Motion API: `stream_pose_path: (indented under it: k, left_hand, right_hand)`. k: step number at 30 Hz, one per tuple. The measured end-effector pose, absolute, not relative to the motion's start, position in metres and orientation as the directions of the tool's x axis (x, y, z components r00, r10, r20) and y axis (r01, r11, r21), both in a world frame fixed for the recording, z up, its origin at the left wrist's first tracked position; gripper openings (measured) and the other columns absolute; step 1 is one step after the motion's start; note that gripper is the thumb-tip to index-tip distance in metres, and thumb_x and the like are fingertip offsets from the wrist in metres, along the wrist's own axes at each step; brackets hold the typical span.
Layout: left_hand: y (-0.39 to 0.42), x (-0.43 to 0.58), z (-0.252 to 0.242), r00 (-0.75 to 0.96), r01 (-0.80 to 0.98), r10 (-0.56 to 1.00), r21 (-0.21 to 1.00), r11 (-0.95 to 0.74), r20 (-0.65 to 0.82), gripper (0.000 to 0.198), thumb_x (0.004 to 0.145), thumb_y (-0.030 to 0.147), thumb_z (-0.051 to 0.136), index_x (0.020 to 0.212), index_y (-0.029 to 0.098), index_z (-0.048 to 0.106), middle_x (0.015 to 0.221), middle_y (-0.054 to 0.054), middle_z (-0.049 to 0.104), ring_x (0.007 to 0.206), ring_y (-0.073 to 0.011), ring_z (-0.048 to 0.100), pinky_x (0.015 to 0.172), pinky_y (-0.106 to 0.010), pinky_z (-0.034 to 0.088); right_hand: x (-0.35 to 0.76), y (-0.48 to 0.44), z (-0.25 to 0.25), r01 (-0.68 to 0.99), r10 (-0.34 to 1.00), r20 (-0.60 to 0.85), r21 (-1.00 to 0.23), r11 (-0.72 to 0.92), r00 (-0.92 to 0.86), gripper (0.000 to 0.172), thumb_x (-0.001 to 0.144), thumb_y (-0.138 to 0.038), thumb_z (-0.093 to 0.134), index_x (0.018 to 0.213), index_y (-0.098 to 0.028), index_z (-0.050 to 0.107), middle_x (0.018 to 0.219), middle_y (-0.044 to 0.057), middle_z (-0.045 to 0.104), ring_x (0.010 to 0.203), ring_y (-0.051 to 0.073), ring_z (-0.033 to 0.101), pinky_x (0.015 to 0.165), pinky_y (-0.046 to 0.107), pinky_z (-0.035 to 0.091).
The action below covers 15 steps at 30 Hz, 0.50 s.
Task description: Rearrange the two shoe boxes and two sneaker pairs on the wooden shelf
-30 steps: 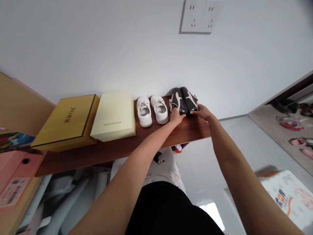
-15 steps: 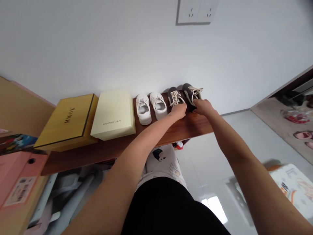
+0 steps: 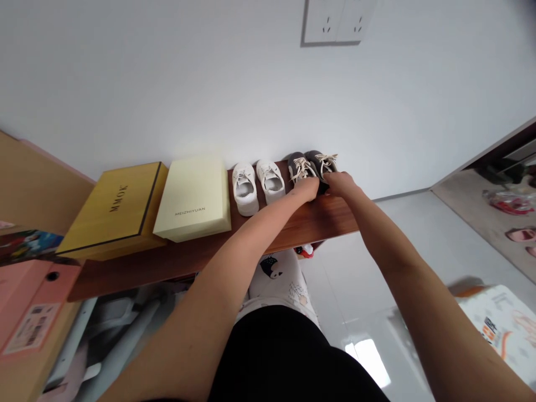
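Observation:
Two small dark shoes with cream laces stand upright against the wall at the right end of a brown wooden shelf (image 3: 318,220). My left hand (image 3: 307,188) is closed on the heel of the left dark shoe (image 3: 297,165). My right hand (image 3: 341,184) is closed on the heel of the right dark shoe (image 3: 320,161). The two shoes sit side by side, touching. A pair of small white shoes (image 3: 257,182) stands just to their left.
A cream box (image 3: 195,198) and a yellow box (image 3: 115,209) lie on the shelf to the left. Pink boxes (image 3: 20,301) stack at the far left. A wall socket (image 3: 335,21) sits above. A printed carton (image 3: 500,329) lies on the floor at the right.
The dark shoes were on their sides with soles showing a second ago; both hands have turned them upright and pushed them together, back towards the wall.

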<state>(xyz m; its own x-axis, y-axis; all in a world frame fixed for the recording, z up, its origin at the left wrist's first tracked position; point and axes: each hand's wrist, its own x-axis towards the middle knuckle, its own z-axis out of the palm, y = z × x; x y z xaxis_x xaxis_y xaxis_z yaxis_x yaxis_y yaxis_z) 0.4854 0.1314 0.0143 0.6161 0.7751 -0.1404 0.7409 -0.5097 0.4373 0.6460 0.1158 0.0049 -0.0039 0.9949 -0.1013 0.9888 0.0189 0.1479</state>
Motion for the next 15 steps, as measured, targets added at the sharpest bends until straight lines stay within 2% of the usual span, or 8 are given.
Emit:
stream_pose_path:
  k: [4, 9, 13, 15]
  left_hand:
    - [0.134, 0.49, 0.015, 0.616, 0.737, 0.775, 0.451, -0.503, -0.141, 0.046, 0.078, 0.011, 0.078, 0.122, 0.014, 0.065, 0.133, -0.019, 0.067, 0.13, -0.0372, 0.061, 0.112, -0.045, 0.047]
    - [0.136, 0.495, 0.018, 0.637, 0.755, 0.751, 0.341, -0.56, -0.176, 0.045, 0.08, 0.012, 0.077, 0.123, 0.011, 0.066, 0.131, -0.021, 0.068, 0.126, -0.0369, 0.064, 0.108, -0.042, 0.049]
    - [0.133, 0.499, 0.02, 0.622, 0.76, 0.765, 0.37, -0.535, -0.171, 0.043, 0.082, 0.01, 0.073, 0.125, 0.01, 0.065, 0.13, -0.022, 0.068, 0.127, -0.0377, 0.063, 0.109, -0.043, 0.047]
    - [0.125, 0.5, 0.02, 0.591, 0.762, 0.798, 0.405, -0.505, -0.117, 0.038, 0.088, 0.008, 0.065, 0.126, 0.009, 0.064, 0.13, -0.023, 0.067, 0.127, -0.0378, 0.062, 0.112, -0.046, 0.045]
  right_hand:
    - [0.644, 0.117, 0.003, 0.989, 0.995, -0.104, 0.148, 0.022, -0.007, 0.041, 0.072, -0.026, 0.084, 0.109, -0.021, 0.065, 0.114, 0.015, 0.075, 0.108, 0.032, 0.069, 0.088, 0.037, 0.046]
    - [0.643, 0.115, 0.002, 0.993, 0.996, -0.087, 0.121, 0.016, -0.006, 0.042, 0.074, -0.025, 0.083, 0.111, -0.019, 0.065, 0.116, 0.017, 0.074, 0.109, 0.033, 0.069, 0.089, 0.038, 0.046]
    - [0.64, 0.113, 0.002, 0.992, 0.998, -0.071, 0.126, 0.009, 0.0, 0.04, 0.077, -0.024, 0.079, 0.114, -0.018, 0.065, 0.116, 0.017, 0.074, 0.108, 0.032, 0.067, 0.09, 0.037, 0.046]
    - [0.637, 0.108, 0.002, 0.993, 1.0, -0.024, 0.12, 0.001, 0.002, 0.038, 0.08, -0.021, 0.073, 0.117, -0.015, 0.064, 0.119, 0.019, 0.072, 0.111, 0.033, 0.065, 0.092, 0.038, 0.045]
